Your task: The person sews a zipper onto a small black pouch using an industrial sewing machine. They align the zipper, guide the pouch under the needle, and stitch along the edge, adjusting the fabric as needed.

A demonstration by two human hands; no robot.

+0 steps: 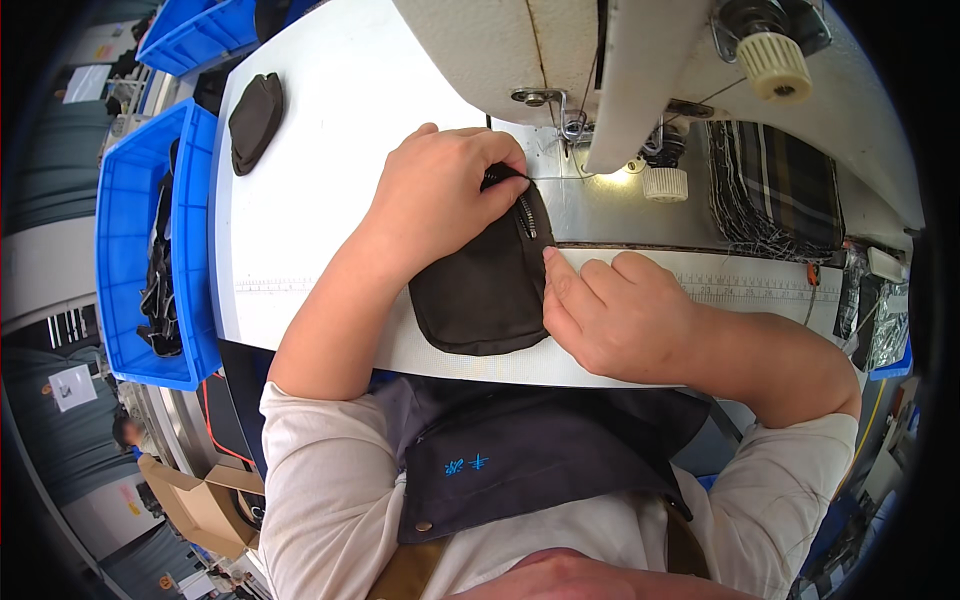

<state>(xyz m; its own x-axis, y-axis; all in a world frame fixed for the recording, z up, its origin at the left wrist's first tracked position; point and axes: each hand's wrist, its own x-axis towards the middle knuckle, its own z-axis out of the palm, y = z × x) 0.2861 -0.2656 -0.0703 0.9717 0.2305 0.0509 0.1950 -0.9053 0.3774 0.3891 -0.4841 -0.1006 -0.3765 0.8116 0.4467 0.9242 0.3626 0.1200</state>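
A dark brown fabric pouch point(460, 300) with a metal zipper along its upper right part lies on the white worktable point(285, 230) below a sewing machine point(480, 50). My left hand point(440, 190) grips the pouch's top edge by the zipper, thumb and fingers closed on the cloth, left of the needle area. My right hand point(615, 315) pinches the pouch's right side, its other fingers curled. A smaller dark pouch point(255, 125) lies at the back left of the table.
Blue bins point(190, 245) stand left of the table, the nearer holding dark pieces. A stack of dark striped fabric panels point(775, 185) lies right of the needle on the metal bed. Bagged items point(885, 330) sit at the far right. A cardboard box point(195, 500) and a distant person point(135, 440) are lower left.
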